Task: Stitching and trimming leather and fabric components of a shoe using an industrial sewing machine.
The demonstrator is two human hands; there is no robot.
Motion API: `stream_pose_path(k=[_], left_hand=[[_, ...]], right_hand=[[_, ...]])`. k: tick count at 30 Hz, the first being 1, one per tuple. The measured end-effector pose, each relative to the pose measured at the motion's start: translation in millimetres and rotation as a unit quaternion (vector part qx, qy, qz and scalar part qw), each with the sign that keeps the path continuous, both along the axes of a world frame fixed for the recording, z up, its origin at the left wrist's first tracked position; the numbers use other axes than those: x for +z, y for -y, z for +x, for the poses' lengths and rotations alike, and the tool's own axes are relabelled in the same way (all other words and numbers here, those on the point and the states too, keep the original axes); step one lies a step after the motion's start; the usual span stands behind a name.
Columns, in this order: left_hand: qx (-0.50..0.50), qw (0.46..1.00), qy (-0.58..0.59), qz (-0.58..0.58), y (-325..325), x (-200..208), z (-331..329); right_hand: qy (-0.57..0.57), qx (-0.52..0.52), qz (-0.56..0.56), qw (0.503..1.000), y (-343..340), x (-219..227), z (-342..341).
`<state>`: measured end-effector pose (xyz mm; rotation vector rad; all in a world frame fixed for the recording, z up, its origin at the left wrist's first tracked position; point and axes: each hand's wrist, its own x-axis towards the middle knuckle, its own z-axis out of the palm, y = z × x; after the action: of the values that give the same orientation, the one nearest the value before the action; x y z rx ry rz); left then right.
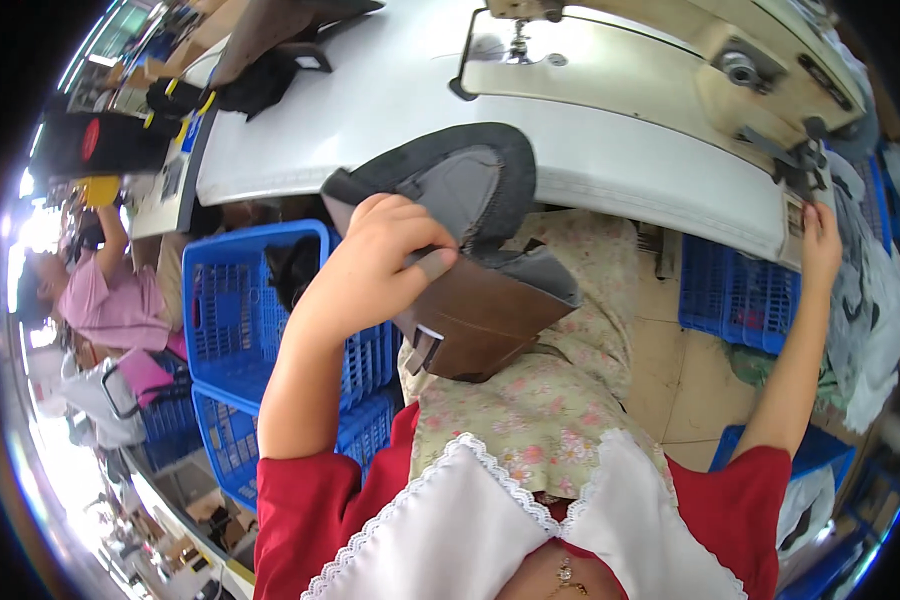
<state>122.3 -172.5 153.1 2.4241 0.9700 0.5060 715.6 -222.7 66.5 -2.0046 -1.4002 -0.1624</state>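
Observation:
My left hand grips a brown leather boot upper with a grey lining and dark rim, held over my lap in front of the white sewing table. A small metal buckle hangs at its lower edge. My right hand reaches out to the far right end of the table and touches its edge, just below the sewing machine; its fingers curl on the edge and hold nothing that I can see.
Stacked blue plastic crates stand to my left, more blue crates on the floor to my right. Dark fabric pieces lie on the table's left end. A person in pink sits at the far left.

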Motion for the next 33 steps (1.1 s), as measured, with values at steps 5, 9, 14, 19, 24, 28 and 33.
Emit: stream_pose_path(k=[5,9,14,19,24,28,33], left_hand=[[0.006,0.999,-0.018,-0.025,1,-3,1],[0.000,1.000,-0.009,-0.018,-1,-3,4],[0.008,1.000,-0.009,-0.012,2,-5,4],[0.024,1.000,-0.013,0.003,5,-9,3],[0.022,1.000,-0.010,-0.003,6,-9,6],[0.021,1.000,-0.007,0.002,6,-12,7],[0.021,1.000,-0.012,0.000,5,-13,6]], right_hand=[[-0.424,0.099,0.071,0.897,9,55,-197],[-0.534,0.303,-0.151,0.775,25,67,-285],[-0.297,0.443,-0.110,0.839,18,56,-327],[-0.056,0.452,-0.019,0.890,20,56,-335],[0.036,0.442,0.016,0.896,23,53,-337],[0.049,0.441,0.021,0.896,24,53,-336],[0.063,0.444,0.019,0.893,25,53,-335]])
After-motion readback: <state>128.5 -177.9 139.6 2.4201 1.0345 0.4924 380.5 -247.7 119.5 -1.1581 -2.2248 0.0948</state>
